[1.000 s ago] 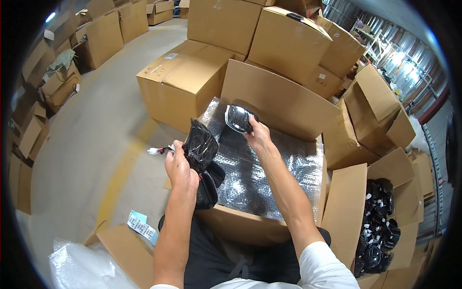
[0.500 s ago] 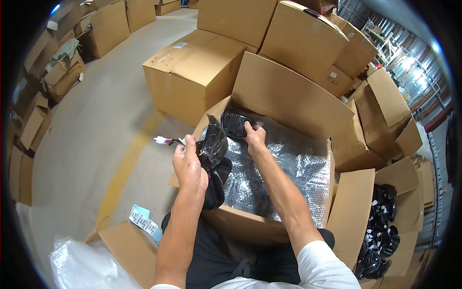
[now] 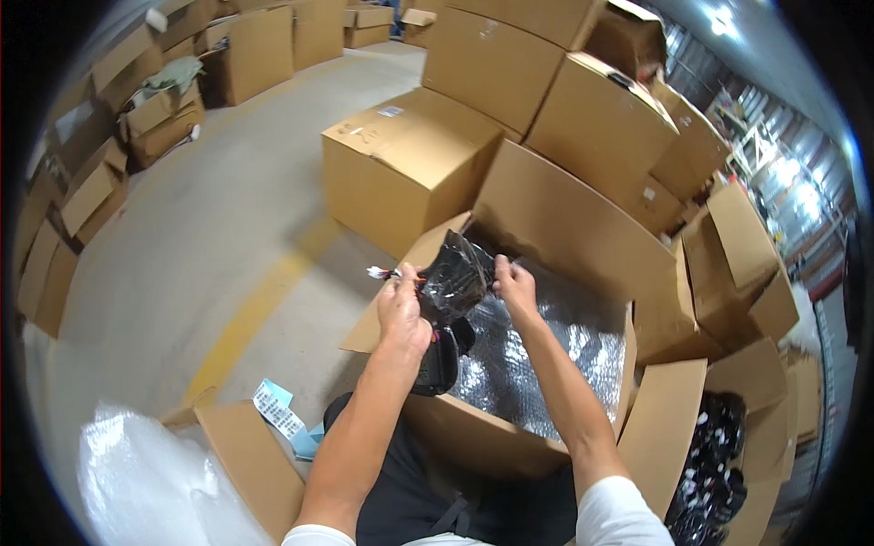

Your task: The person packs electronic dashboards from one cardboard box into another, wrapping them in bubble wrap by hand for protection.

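Clock taken from mid-picture, 12 straight ahead of the wearer. At centre: a plastic-wrapped black part [image 3: 452, 287], held above the far-left corner of an open carton [image 3: 492, 439]. Left hand [image 3: 403, 314] closed, thumb and fingers pinching the part's near side; white connector [image 3: 378, 272] on coloured wires pokes out past them toward 9. A black housing [image 3: 442, 369] hangs just below, at 6, against the same hand. Right hand [image 3: 516, 287], at 3, pinches a dark edge beside the wrapped part; cannot tell whether that edge belongs to it or to another piece behind. Progress, as far as shows: bubble wrap layer [image 3: 555, 359] lies spread inside the carton toward 4; the held parts are up in the hands, not yet set down. Farther out at 4, a side box [image 3: 665, 414] holds many similar black parts [image 3: 706, 473]. How much sits under the bubble layer: hidden. Edges: tall far flap [image 3: 583, 200] stands at 2, blocking that side; left flap [image 3: 364, 323] leans outward at 8; near wall rises at the wearer's legs, toward 5. Closed carton [image 3: 401, 173] crowds 12. Most room for the hands seems to be over the layer toward 4; outside, grey floor [image 3: 228, 200] runs toward 10.
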`<action>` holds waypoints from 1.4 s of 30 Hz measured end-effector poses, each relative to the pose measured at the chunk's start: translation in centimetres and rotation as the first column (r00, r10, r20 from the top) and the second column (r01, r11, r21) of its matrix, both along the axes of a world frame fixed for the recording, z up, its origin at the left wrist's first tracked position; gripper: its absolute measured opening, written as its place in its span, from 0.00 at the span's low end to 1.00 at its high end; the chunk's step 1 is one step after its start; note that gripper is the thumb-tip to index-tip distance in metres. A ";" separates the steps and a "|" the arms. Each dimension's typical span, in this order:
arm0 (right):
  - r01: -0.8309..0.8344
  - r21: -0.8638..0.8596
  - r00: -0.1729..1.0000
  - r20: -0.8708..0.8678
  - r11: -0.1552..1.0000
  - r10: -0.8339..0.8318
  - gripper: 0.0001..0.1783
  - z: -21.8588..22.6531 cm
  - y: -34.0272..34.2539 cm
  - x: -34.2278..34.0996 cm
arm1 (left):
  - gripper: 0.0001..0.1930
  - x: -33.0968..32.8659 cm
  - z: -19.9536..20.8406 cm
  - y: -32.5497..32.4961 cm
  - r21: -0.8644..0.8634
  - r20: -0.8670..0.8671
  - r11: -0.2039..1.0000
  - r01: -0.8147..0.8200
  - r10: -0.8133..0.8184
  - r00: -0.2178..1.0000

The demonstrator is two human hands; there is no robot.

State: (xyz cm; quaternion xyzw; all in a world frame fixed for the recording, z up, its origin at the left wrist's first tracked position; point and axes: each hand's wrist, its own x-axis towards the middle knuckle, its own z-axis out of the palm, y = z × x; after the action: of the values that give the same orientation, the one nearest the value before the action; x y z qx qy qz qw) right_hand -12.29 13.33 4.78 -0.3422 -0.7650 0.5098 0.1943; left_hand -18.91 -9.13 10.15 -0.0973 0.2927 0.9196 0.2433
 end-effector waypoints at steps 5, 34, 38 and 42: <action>-0.547 -0.583 0.835 -0.432 0.601 0.340 0.28 5.2 -6.6 4.3 | 0.14 -0.1 -0.7 0.9 -0.013 -0.031 0.999 -0.052 0.052 0.998; 0.256 0.602 0.860 0.215 0.757 -0.462 0.23 -3.6 6.7 8.4 | 0.22 1.4 4.0 0.5 0.134 -0.176 0.979 0.153 -0.128 0.976; 0.157 0.132 0.987 -0.045 0.979 -0.152 0.26 1.8 0.9 8.4 | 0.23 0.6 3.0 0.3 0.204 -0.150 0.969 0.136 -0.106 0.983; -0.067 -0.701 0.978 0.093 0.710 0.185 0.46 6.6 -7.0 8.7 | 0.24 1.0 3.3 0.4 0.272 -0.252 0.916 0.295 -0.229 0.940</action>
State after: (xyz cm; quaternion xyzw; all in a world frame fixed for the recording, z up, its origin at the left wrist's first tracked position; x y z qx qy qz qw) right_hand -3.58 6.37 11.38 -0.3757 -0.5525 0.7427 -0.0439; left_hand -17.92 -8.69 13.49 0.0816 0.1817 0.9176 0.3441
